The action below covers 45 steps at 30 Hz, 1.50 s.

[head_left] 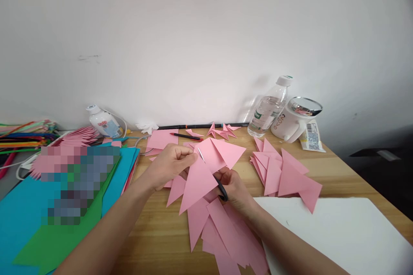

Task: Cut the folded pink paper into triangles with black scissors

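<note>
My left hand [174, 164] pinches a folded sheet of pink paper [200, 182] near its upper left edge. Black-handled scissors [221, 187] are in my right hand [232, 189], with the fingers wrapped round the handles. One silver blade lies over the pink paper, close to my left fingertips; the rest of the scissors is partly hidden behind the sheet. Below both hands, a loose pile of pink paper pieces [226, 232] spreads toward the front of the table. Another pile of pink cut pieces [274, 172] lies to the right of my right hand.
A water bottle [268, 109] and a white mug [292, 120] stand at the back right, beside a small packet [312, 137]. A white board [335, 232] lies front right. Blue sheets [22, 210] and a green sheet [41, 245] cover the left. A pen [186, 136] lies behind my hands.
</note>
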### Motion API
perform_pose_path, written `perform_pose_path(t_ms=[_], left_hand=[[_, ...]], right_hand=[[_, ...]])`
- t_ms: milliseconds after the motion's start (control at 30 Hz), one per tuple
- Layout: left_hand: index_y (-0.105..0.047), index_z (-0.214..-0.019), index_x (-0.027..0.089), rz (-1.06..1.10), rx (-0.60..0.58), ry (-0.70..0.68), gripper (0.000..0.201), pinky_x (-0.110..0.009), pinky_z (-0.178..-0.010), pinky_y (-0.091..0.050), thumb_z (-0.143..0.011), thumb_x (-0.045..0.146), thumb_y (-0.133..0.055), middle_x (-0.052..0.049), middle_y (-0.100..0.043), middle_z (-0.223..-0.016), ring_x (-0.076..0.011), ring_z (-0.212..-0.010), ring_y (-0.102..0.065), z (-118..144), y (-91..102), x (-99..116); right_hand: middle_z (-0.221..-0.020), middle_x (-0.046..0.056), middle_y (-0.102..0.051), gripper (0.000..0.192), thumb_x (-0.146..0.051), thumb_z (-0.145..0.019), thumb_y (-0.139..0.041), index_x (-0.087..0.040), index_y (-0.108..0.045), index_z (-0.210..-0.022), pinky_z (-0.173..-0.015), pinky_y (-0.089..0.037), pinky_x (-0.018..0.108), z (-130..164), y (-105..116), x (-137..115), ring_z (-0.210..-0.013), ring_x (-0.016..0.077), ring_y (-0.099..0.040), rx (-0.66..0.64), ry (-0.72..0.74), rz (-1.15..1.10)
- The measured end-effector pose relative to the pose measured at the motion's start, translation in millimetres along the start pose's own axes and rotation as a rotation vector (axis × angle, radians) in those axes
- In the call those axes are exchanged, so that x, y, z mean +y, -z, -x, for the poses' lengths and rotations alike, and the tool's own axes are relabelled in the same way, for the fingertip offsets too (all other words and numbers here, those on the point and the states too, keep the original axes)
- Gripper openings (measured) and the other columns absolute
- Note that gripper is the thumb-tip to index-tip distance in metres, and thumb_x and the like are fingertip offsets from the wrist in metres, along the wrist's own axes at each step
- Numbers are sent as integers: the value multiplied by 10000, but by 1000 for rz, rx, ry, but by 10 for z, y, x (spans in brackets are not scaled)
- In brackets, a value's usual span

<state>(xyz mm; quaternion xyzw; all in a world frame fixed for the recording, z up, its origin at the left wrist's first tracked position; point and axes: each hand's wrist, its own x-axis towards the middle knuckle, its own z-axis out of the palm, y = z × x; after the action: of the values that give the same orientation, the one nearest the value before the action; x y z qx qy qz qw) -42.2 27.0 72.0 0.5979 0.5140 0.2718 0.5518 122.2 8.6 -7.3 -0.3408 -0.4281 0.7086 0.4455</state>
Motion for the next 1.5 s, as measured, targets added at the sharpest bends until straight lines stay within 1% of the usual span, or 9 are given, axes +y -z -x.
perform_pose_path(t_ms=[167, 267, 433, 633, 800, 1067, 1167, 1333, 1500], left_hand=[[-408, -529, 154, -12, -7, -9, 317, -197, -475, -432, -772, 344, -479, 42, -422, -552, -68, -490, -445, 0, 12, -3], [-392, -517, 155, -5, -3, -2, 325, -193, -471, -432, -767, 341, -484, 45, -419, -540, -66, -487, -447, -5, 9, -1], [-382, -525, 156, 3, -5, -1, 322, -201, -474, -447, -773, 336, -479, 46, -406, -541, -68, -489, -455, -2, 0, 4], [-402, -516, 153, -9, 0, -4, 323, -192, -467, -439, -766, 339, -485, 44, -420, -535, -64, -479, -448, 9, -1, 25], [-384, -506, 156, -15, 3, 4, 338, -193, -462, -435, -755, 354, -499, 48, -406, -521, -65, -472, -444, 12, 5, 28], [-349, -549, 163, 9, -8, 24, 334, -214, -481, -438, -797, 369, -442, 50, -361, -560, -75, -506, -445, -3, -11, 22], [-317, -542, 166, -15, 21, -11, 346, -201, -475, -412, -800, 361, -439, 54, -317, -555, -62, -496, -383, -9, -24, 16], [-274, -525, 170, -32, 57, -48, 360, -182, -452, -370, -795, 331, -447, 53, -266, -550, -58, -498, -324, -3, -26, 11], [-245, -521, 174, -28, 36, -63, 371, -178, -437, -365, -796, 324, -443, 55, -242, -545, -54, -485, -288, -7, -28, -4]], right_hand=[[-436, -65, -415, 288, -283, -490, -736, -175, -482, -574, -395, -312, 202, -10, 24, 20, -431, 85, -391, 20, -10, 77], [-444, -67, -412, 283, -277, -486, -731, -171, -484, -574, -384, -293, 194, -18, 26, 26, -425, 74, -372, 23, -1, 85], [-427, -83, -340, 286, -235, -498, -705, -179, -427, -531, -362, -218, 181, -6, 14, 20, -401, 45, -272, 10, -17, 56], [-436, -95, -281, 351, -161, -484, -671, -191, -321, -490, -378, -180, 182, -9, 34, 52, -418, 36, -212, 21, -15, -12], [-458, -84, -365, 311, -137, -495, -664, -188, -358, -518, -408, -233, 191, -22, 59, 89, -430, 45, -256, 12, -35, -1], [-440, -79, -390, 296, -137, -499, -668, -185, -377, -509, -391, -192, 192, -27, 45, 65, -418, 49, -259, 9, -31, 9], [-461, -76, -439, 276, -163, -499, -701, -180, -428, -539, -416, -251, 198, -28, 38, 55, -416, 55, -304, -5, -29, 11], [-503, -64, -495, 250, -160, -498, -730, -180, -514, -622, -517, -376, 221, -18, 23, 19, -499, 98, -446, -69, -3, -28], [-460, -66, -468, 282, -152, -459, -738, -171, -466, -531, -425, -352, 193, -19, 14, 14, -447, 82, -423, -23, -29, -15]])
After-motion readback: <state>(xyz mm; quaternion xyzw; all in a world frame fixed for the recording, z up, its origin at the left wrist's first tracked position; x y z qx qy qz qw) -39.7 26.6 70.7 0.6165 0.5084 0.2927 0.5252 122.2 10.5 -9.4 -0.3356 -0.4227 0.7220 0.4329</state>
